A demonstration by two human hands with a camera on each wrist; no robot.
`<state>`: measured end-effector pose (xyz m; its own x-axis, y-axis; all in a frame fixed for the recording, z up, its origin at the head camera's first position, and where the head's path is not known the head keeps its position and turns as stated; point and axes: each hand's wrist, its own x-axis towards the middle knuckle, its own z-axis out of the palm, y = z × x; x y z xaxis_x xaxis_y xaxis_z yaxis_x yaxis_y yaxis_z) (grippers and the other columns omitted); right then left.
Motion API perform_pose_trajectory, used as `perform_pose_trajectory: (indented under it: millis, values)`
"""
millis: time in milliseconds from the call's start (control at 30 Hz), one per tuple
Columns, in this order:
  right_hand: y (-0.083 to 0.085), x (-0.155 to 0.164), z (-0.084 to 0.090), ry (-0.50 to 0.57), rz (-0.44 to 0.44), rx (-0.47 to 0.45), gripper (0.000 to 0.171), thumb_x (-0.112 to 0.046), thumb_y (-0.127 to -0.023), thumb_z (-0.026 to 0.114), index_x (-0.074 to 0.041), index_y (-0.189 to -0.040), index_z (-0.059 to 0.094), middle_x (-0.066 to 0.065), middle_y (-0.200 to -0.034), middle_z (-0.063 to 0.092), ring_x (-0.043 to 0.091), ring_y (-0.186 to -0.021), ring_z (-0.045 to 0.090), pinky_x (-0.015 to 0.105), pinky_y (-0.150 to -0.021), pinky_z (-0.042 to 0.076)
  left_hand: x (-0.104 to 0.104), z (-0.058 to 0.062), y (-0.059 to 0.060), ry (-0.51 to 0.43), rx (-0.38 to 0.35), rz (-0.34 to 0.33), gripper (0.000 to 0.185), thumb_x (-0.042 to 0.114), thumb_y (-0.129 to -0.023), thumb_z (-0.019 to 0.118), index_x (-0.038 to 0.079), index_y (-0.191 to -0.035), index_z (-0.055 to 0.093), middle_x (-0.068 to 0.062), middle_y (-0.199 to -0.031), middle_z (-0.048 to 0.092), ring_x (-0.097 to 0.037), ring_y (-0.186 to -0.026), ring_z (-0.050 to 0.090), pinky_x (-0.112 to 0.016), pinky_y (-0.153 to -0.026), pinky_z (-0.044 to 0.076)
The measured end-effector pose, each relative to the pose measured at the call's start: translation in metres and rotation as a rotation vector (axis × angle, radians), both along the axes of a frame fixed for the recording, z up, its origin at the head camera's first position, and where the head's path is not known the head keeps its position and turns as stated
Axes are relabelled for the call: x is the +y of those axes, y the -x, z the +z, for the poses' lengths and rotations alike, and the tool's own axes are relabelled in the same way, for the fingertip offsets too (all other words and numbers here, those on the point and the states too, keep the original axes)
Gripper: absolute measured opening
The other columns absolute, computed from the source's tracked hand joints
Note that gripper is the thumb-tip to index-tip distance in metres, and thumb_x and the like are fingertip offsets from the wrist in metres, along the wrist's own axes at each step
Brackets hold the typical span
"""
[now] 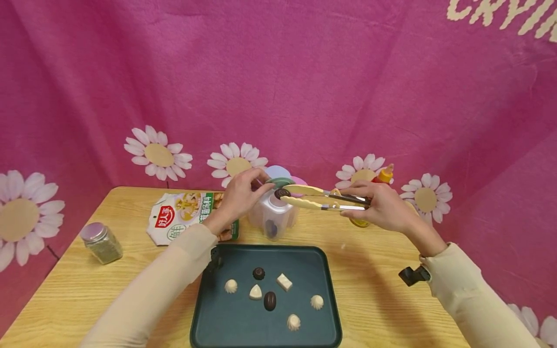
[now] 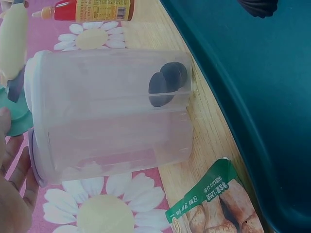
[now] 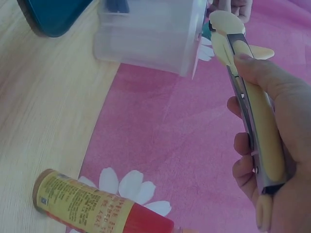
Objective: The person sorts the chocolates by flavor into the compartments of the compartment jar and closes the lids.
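**Dark candy poised over a clear canister**

Left hand (image 1: 238,195) pinching a green lid flap (image 1: 280,181) atop the frosted plastic canister (image 1: 273,216). Right hand (image 1: 383,205) curled round cream tongs (image 1: 324,198), squeezed narrow on a round dark chocolate (image 1: 282,193) just above the canister opening. Below, a smooth dark-green tray (image 1: 330,290) with ridged and wedge-shaped sweets. Seen only from the left wrist: two dark pieces (image 2: 166,86) lying inside the canister.
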<state>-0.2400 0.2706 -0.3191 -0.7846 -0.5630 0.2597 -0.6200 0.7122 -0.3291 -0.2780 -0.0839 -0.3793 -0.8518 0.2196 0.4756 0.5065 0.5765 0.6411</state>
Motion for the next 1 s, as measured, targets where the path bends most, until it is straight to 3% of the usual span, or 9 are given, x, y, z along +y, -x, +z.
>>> perform_pose_trajectory:
  millis: [267,567,767,1000]
  values:
    - [0.001,-0.002,-0.001,-0.005,-0.003,-0.033,0.057,-0.025,-0.083,0.091,-0.009,-0.134,0.073,0.009,-0.122,0.075,0.012,-0.072,0.057,0.022,-0.061,0.046,0.001,0.000,0.000,0.010,-0.006,0.004,0.016,0.025,-0.096,0.080,0.013,-0.103,0.073,-0.005,-0.096,0.076,-0.019,-0.084,0.071,-0.029,-0.073,0.053]
    - [-0.021,0.004,0.003,-0.025,-0.011,-0.035,0.057,-0.031,-0.082,0.092,-0.013,-0.133,0.074,0.004,-0.121,0.075,0.007,-0.074,0.057,0.022,-0.061,0.046,0.000,0.000,0.001,0.005,0.009,0.007,0.015,0.025,-0.095,0.080,0.012,-0.102,0.073,-0.006,-0.094,0.076,-0.018,-0.082,0.070,-0.028,-0.073,0.053]
    - [-0.039,0.000,-0.013,-0.045,0.053,-0.056,0.052,-0.030,-0.080,0.093,-0.015,-0.126,0.077,-0.003,-0.112,0.075,0.001,-0.075,0.056,0.020,-0.061,0.050,-0.001,0.000,0.001,0.007,0.015,0.000,0.015,0.024,-0.095,0.080,0.012,-0.101,0.072,-0.006,-0.094,0.076,-0.018,-0.081,0.070,-0.028,-0.072,0.053]
    - [-0.050,-0.013,-0.040,-0.094,0.112,-0.103,0.048,-0.033,-0.081,0.092,-0.018,-0.125,0.078,-0.005,-0.113,0.075,0.000,-0.084,0.058,0.019,-0.066,0.051,0.000,-0.001,0.000,0.005,0.009,0.001,0.015,0.023,-0.095,0.080,0.011,-0.103,0.072,-0.007,-0.096,0.075,-0.019,-0.083,0.070,-0.029,-0.074,0.055]
